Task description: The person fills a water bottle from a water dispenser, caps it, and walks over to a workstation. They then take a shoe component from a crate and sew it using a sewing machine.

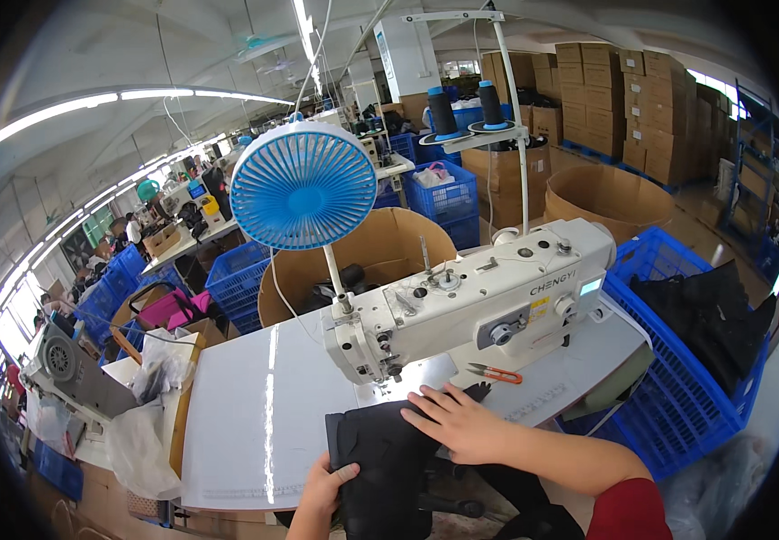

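A black fabric piece (376, 450) lies over the front edge of the white sewing table, just before the needle area of a white sewing machine (497, 292). My left hand (322, 486) grips its left edge, thumb on top and fingers underneath. Flat on its upper right part rests my right hand (461, 425), fingers stretched and spread. The fabric's far edge reaches close to the lit plate below the machine head. Just beyond my right hand lie orange-handled thread snips (496, 373).
A blue fan (304, 184) stands at the machine's left end. Thread cones (442, 115) sit on a stand behind. To the right is a blue crate (677, 414) holding black fabric. Large cardboard bins (610, 193) stand beyond, and a plastic bag (142, 450) hangs at left.
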Tool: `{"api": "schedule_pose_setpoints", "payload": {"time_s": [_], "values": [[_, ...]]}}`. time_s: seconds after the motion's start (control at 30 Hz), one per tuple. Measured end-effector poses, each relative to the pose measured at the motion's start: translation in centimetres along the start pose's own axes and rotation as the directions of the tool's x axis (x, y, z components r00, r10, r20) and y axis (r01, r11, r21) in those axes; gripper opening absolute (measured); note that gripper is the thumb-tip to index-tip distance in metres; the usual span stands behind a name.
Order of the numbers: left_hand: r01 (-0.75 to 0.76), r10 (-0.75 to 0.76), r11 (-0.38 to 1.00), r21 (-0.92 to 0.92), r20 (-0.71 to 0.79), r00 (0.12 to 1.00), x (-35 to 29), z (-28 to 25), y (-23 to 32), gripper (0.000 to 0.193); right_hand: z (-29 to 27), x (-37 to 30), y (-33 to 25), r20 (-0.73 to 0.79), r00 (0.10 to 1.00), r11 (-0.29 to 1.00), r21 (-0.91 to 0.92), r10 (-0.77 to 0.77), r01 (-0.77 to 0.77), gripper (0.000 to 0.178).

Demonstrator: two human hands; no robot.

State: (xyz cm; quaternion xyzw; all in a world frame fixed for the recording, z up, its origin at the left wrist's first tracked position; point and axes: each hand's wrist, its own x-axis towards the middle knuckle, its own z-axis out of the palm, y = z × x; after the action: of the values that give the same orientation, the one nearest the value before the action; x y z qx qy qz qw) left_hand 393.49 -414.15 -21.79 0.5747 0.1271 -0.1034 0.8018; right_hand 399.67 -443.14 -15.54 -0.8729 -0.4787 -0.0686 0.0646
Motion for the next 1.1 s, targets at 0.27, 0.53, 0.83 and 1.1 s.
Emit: {"api": "schedule_pose_setpoints", "payload": {"time_s": [0.27,0.53,0.83,1.1], "values": [[-0.006,0.006,0.997,-0.079,-0.004,1.0,1.5,-1.6,-1.5,0.052,3.1,4.2,1.0,-0.052,0.999,0.991,-0.134,-0.007,0.0,0.09],[-0.062,0.059,0.998,-0.012,-0.162,0.985,0.9,0.3,-1.4,0.055,3.9,4.2,2.1,0.231,0.972,0.987,0.146,0.03,-0.065,0.066],[-0.021,0.075,0.975,0.222,-0.238,0.968,2.3,0.3,-0.4,0.077,4.0,6.2,4.0,0.193,0.977,0.95,0.281,0.085,-0.138,0.019],[-0.047,0.274,-0.009,0.999,0.048,0.96,3.7,3.5,8.5,0.082,3.1,7.7,5.6,0.283,0.957,0.953,0.267,0.065,-0.144,0.022]]}}
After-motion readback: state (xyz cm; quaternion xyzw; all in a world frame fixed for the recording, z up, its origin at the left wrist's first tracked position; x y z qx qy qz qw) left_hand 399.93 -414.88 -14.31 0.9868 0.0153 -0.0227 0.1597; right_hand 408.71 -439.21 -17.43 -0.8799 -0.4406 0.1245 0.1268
